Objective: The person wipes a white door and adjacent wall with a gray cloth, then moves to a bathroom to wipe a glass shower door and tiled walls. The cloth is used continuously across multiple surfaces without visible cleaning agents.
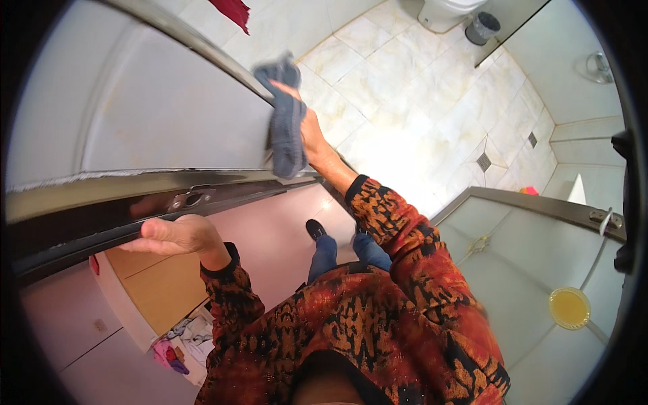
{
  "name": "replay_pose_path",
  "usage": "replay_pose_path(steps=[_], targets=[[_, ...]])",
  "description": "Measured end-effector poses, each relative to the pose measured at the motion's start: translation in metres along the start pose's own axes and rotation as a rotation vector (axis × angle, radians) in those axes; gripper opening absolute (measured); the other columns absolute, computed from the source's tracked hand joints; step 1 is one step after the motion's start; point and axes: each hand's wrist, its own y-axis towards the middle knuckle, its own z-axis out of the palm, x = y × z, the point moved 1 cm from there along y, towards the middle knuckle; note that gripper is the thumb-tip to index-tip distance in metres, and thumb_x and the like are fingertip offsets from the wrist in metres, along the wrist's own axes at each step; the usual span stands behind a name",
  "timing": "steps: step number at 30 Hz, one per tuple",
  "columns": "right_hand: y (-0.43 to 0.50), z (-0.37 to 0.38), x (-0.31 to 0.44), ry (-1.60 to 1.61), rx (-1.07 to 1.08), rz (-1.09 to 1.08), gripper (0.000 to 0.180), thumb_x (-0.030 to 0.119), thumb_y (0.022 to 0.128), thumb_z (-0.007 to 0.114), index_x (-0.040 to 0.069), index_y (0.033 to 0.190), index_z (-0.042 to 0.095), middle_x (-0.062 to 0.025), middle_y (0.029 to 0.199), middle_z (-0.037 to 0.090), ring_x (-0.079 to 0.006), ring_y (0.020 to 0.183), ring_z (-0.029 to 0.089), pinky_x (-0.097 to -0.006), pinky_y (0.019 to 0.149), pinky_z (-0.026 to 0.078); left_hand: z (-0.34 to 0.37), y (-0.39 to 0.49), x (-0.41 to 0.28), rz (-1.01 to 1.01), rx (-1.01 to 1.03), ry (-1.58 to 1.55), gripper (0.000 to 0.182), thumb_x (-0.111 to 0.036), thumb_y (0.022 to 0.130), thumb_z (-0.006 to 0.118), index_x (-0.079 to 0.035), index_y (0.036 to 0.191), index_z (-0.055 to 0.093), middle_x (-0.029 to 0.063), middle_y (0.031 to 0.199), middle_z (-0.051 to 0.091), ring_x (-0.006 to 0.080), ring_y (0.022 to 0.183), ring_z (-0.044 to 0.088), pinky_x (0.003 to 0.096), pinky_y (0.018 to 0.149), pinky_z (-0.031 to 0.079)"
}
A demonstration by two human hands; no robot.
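A grey-blue cloth point(288, 136) is in my right hand point(310, 132), pressed against the edge of a white panel point(177, 101) beside the doorway. The cloth is slightly blurred and drapes over the fingers. My left hand point(172, 235) rests at the dark door frame point(116, 223), below a metal strike plate point(195, 199); its thumb is raised, its fingertips are partly hidden behind the frame's edge, and no object shows in it.
At the right stands a glazed door point(536, 268) with a metal handle point(605, 220). Beyond the threshold are a tiled floor point(395, 91), a toilet point(445, 12) and a waste bin point(482, 28). An open drawer point(190, 354) with clothes lies at the lower left.
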Motion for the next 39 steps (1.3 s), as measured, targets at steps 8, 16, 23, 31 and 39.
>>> replay_pose_path(steps=[8, 16, 23, 31, 39], targets=[[-0.052, 0.001, -0.039, 0.229, -0.162, 0.637, 0.039, 0.003, 0.077, 0.049, 0.003, 0.117, 0.052, -0.0172, 0.106, 0.059, -0.0270, 0.099, 0.055, -0.0351, 0.086, 0.042, -0.024, 0.004, 0.034, 0.067, -0.158, 0.137, 0.064, -0.034, 0.095, 0.039, 0.012, 0.133, 0.014, 0.0202, 0.116, 0.042, 0.0203, 0.101, 0.045, 0.0282, 0.084, 0.043], [0.059, 0.048, 0.111, -0.015, -0.501, -0.348, 0.041, 0.008, 0.059, 0.062, 0.003, 0.097, 0.047, -0.0142, 0.079, 0.049, -0.0307, 0.072, 0.048, -0.0385, 0.063, 0.035, -0.040, 0.014, 0.041, 0.113, -0.224, 0.358, 0.048, -0.031, 0.095, 0.041, 0.004, 0.127, 0.033, 0.0044, 0.099, 0.045, 0.0152, 0.091, 0.045, 0.0326, 0.094, 0.036], [-0.004, 0.024, 0.004, -0.026, -0.261, -0.064, 0.044, 0.007, 0.060, 0.060, 0.006, 0.104, 0.054, -0.0111, 0.075, 0.054, -0.0318, 0.070, 0.050, -0.0389, 0.070, 0.039, -0.011, 0.012, 0.011, 0.158, -0.111, 0.065, 0.055, -0.039, 0.092, 0.044, -0.003, 0.131, 0.030, 0.0080, 0.118, 0.044, 0.0157, 0.098, 0.050, 0.0276, 0.070, 0.050], [-0.005, 0.012, 0.024, -0.071, -0.134, 0.221, 0.043, 0.013, 0.073, 0.062, 0.005, 0.114, 0.053, -0.0130, 0.090, 0.060, -0.0283, 0.079, 0.055, -0.0359, 0.073, 0.043, -0.028, 0.005, 0.022, 0.044, -0.195, 0.076, 0.056, -0.033, 0.094, 0.040, -0.003, 0.137, 0.021, 0.0102, 0.138, 0.029, 0.0196, 0.118, 0.039, 0.0357, 0.099, 0.036], [0.067, 0.023, 0.090, 0.141, 0.011, -0.250, 0.051, 0.018, 0.073, 0.062, 0.004, 0.119, 0.042, -0.0211, 0.101, 0.051, -0.0378, 0.090, 0.050, -0.0442, 0.077, 0.039, -0.005, -0.001, 0.005, -0.039, -0.480, 0.230, 0.061, -0.030, 0.087, 0.049, 0.007, 0.131, 0.028, 0.0185, 0.132, 0.037, 0.0256, 0.114, 0.042, 0.0367, 0.100, 0.032]])
